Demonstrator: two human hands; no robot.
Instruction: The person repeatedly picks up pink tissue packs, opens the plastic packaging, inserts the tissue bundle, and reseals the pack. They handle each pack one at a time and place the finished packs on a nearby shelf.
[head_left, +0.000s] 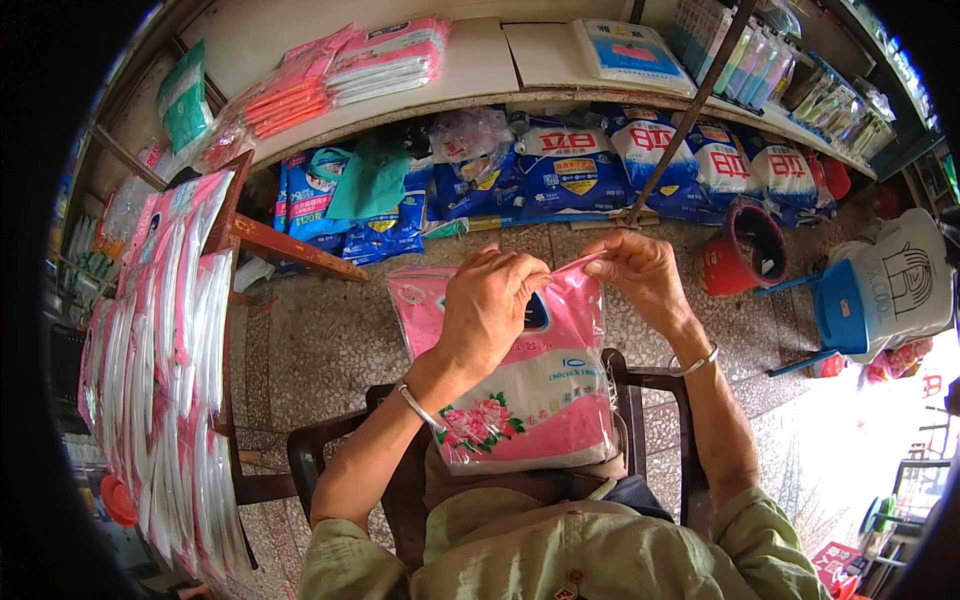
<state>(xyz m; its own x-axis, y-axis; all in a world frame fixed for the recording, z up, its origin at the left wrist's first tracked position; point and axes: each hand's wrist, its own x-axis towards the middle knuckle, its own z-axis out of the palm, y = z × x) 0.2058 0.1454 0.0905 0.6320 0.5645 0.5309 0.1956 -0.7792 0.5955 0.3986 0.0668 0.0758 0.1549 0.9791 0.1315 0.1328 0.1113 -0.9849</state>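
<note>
A pink and clear plastic package (555, 405) with printed flowers lies upright on my lap, its top edge towards the shelf. My left hand (495, 300) grips that top edge near its middle, fingers bent over the plastic. With thumb and fingers, my right hand (634, 274) pinches the package's upper right corner. The two hands are a little apart, with a short stretch of pink edge between them. White folded material shows through the clear part. The left hand hides some of the package's front.
Stacked pink packages (172, 360) stand on a wooden support at the left. A shelf (480, 67) ahead bears more packages, above blue detergent bags (574, 169). A red bucket (742, 251) and a blue plastic stool (840, 307) are at the right. I sit in a dark chair (330, 435).
</note>
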